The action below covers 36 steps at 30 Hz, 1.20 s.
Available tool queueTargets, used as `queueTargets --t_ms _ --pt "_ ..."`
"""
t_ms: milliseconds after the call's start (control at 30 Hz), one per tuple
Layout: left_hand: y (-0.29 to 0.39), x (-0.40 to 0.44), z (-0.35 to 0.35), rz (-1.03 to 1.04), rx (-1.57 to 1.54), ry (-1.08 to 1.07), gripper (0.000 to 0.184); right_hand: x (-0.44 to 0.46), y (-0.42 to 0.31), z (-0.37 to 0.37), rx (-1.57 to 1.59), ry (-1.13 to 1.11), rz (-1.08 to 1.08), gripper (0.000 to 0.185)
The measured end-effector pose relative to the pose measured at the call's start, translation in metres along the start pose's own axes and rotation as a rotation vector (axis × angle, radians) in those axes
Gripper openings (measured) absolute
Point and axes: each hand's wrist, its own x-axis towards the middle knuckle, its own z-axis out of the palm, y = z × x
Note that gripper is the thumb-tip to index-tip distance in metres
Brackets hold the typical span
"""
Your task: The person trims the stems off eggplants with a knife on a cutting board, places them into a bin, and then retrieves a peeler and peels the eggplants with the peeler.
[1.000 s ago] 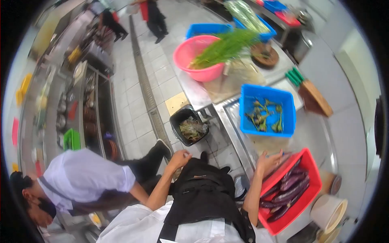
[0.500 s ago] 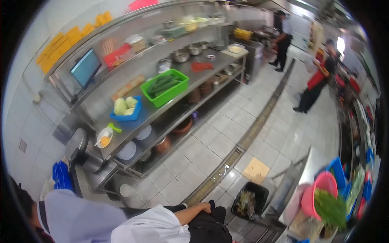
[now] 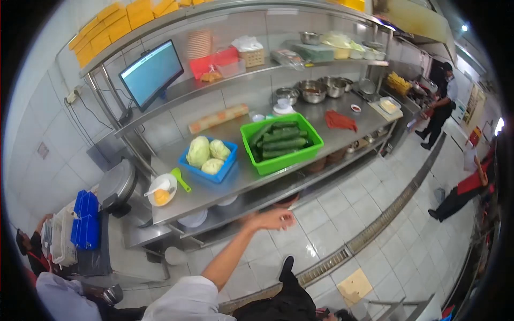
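My left hand [image 3: 276, 219] reaches out in front of the steel counter [image 3: 225, 184], above the tiled floor. Its fingers are loosely bent and a little apart, with nothing seen in them. Nearest on the counter are a green basket [image 3: 284, 163] of dark green cucumber-like vegetables [image 3: 284, 140] and a blue basket [image 3: 220, 175] holding cabbages [image 3: 198, 152]. A white bowl [image 3: 170, 184] with something yellow and a white spoon stands at the counter's left end, next to a green-handled tool [image 3: 181, 180]. At the bottom edge a small patch may be my right hand; its fingers do not show.
A floor drain [image 3: 369, 232] runs along the aisle. Beside the counter stands a lidded steel bin [image 3: 120, 184], with blue crates [image 3: 85, 219] nearby. One person [image 3: 463, 184] stands at right, another [image 3: 441, 107] farther back; others are at lower left. A monitor [image 3: 151, 74] hangs above.
My view has swung right-to-left and up toward the counter. My left hand has risen from my lap area and stretched forward. The sink-side bench with the pink basket has left the view.
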Motion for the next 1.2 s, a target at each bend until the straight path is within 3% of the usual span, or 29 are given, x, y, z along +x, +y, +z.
queueTargets --t_ms 133,200,267,333,400,467,500,567,600,667,767,867,933,967,1033,1067,1167,1200 --pt "0.087 -0.012 -0.129 0.140 0.079 0.415 0.023 0.123 -0.060 -0.013 0.004 -0.222 -0.141 0.050" --pt "0.095 -0.019 -0.193 0.298 0.092 0.583 0.019 0.172 -0.136 -0.029 0.222 -0.376 0.104 0.027" --pt "0.113 -0.033 -0.258 0.352 0.241 0.779 0.017 0.222 -0.213 -0.043 -0.498 -0.354 -0.316 0.029" --pt "0.135 -0.043 -0.329 0.418 0.272 0.986 0.018 0.218 -0.341 -0.054 -0.690 -0.128 -0.371 0.028" --pt "0.159 -0.050 -0.394 0.461 0.535 1.266 0.019 0.236 -0.431 -0.067 -0.551 0.016 -0.503 0.025" --pt "0.155 -0.047 -0.479 0.364 0.641 1.361 0.032 0.239 -0.528 -0.080 -0.415 -0.013 -0.723 0.026" --pt "0.158 -0.039 -0.510 0.364 0.632 1.356 0.032 0.235 -0.577 -0.082 -0.409 -0.002 -0.799 0.025" --pt "0.156 -0.022 -0.559 0.224 0.891 1.636 0.048 0.214 -0.673 -0.077 -0.409 0.045 -0.857 0.026" --pt "0.147 -0.011 -0.579 0.232 0.875 1.632 0.048 0.201 -0.721 -0.068 -0.415 0.081 -0.852 0.026" --pt "0.133 0.019 -0.625 0.294 1.130 1.806 0.060 0.190 -0.810 -0.047 -0.499 0.099 -1.003 0.027" --pt "0.132 0.035 -0.639 0.138 1.118 1.820 0.065 0.166 -0.945 0.005 -0.630 0.197 -1.265 0.032" --pt "0.141 0.032 -0.647 0.200 0.936 1.786 0.060 0.183 -1.062 0.057 -0.623 0.353 -1.586 0.035" --pt "0.150 0.026 -0.647 0.127 0.872 1.766 0.053 0.197 -1.131 0.093 -0.690 0.630 -1.810 0.039" --pt "0.152 0.022 -0.644 0.057 0.814 1.752 0.046 0.207 -1.154 0.106 -0.696 0.623 -1.800 0.039" --pt "0.146 0.014 -0.645 0.014 0.850 1.708 0.037 0.230 -1.191 0.128 -0.839 0.974 -1.898 0.040" --pt "0.142 0.009 -0.645 -0.026 0.891 1.666 0.029 0.242 -1.203 0.128 -0.839 0.968 -1.895 0.040" --pt "0.129 -0.010 -0.641 0.070 0.987 1.577 0.021 0.269 -1.221 0.108 -0.685 0.405 -1.550 0.029" --pt "0.136 -0.012 -0.636 0.075 0.979 1.571 0.021 0.271 -1.224 0.103 -0.692 0.410 -1.542 0.029"
